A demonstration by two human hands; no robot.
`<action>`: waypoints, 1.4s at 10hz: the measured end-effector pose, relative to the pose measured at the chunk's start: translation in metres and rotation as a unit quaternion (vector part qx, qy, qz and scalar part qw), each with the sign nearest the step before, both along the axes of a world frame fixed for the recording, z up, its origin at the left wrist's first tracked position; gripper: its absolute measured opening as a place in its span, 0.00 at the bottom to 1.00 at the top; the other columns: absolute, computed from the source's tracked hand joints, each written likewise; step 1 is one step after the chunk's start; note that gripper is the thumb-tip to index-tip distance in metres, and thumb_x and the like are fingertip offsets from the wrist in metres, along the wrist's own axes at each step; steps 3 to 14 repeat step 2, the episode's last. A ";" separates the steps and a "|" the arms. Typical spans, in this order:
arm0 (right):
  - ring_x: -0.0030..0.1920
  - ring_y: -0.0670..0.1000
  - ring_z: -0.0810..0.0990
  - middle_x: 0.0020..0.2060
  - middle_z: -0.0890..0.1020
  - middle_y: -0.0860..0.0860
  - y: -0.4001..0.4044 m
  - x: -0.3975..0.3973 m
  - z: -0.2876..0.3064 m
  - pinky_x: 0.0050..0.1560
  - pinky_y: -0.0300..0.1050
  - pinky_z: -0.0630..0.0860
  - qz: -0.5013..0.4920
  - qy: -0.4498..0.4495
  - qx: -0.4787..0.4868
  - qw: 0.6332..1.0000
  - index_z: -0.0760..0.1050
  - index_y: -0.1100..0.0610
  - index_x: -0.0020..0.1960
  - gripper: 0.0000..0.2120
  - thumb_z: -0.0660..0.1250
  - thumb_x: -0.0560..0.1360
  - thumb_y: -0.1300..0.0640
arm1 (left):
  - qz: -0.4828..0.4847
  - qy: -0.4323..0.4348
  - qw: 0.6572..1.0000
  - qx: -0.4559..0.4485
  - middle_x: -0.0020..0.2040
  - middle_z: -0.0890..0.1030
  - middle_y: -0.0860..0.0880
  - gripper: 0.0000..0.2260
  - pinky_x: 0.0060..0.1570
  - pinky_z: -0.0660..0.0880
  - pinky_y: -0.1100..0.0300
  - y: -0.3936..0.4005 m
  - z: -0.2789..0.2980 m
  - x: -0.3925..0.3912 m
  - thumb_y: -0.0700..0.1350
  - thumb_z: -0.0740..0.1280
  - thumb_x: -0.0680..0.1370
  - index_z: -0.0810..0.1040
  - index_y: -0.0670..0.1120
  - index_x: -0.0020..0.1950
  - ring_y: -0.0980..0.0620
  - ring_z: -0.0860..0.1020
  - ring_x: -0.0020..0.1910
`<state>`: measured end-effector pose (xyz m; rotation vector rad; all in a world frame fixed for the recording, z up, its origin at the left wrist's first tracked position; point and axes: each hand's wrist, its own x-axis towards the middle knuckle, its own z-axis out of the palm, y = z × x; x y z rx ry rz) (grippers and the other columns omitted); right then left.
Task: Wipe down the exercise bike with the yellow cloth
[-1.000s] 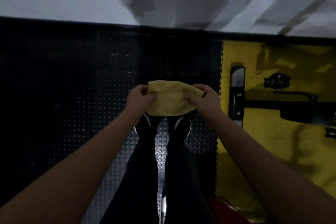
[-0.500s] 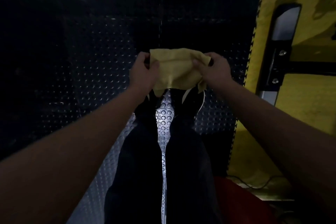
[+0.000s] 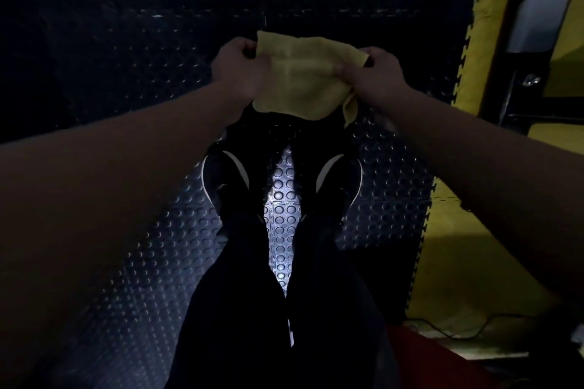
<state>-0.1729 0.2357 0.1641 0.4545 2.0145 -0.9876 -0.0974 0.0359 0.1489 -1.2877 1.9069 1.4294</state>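
Note:
A yellow cloth (image 3: 300, 79) hangs folded between both hands, out in front of me above my feet. My left hand (image 3: 238, 68) grips its left edge, fingers curled round the fabric. Its right edge is pinched by my right hand (image 3: 374, 73), and a loose corner of cloth droops below that hand. At the top right, a black and silver base bar of the exercise bike (image 3: 537, 22) lies on a yellow floor mat (image 3: 467, 262); the rest of the bike is out of view.
Black studded rubber flooring (image 3: 126, 230) covers the ground under my dark trousers and black shoes (image 3: 227, 180). A thin cable (image 3: 467, 330) runs across the yellow mat at the lower right, next to a red object (image 3: 423, 357).
The view has tilted down, so the wall and most of the bike left the frame. Both hands kept hold of the cloth and shifted it slightly; a corner now droops under the right hand.

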 end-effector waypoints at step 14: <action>0.53 0.47 0.77 0.53 0.76 0.48 -0.007 -0.019 -0.031 0.42 0.34 0.75 0.009 0.033 0.030 0.999 0.72 0.55 0.69 0.23 0.73 0.75 0.55 | -0.015 -0.013 0.999 -0.029 0.56 0.82 0.50 0.10 0.53 0.82 0.51 -0.006 -0.029 -0.023 0.49 0.66 0.78 0.79 0.51 0.59 0.49 0.82 0.53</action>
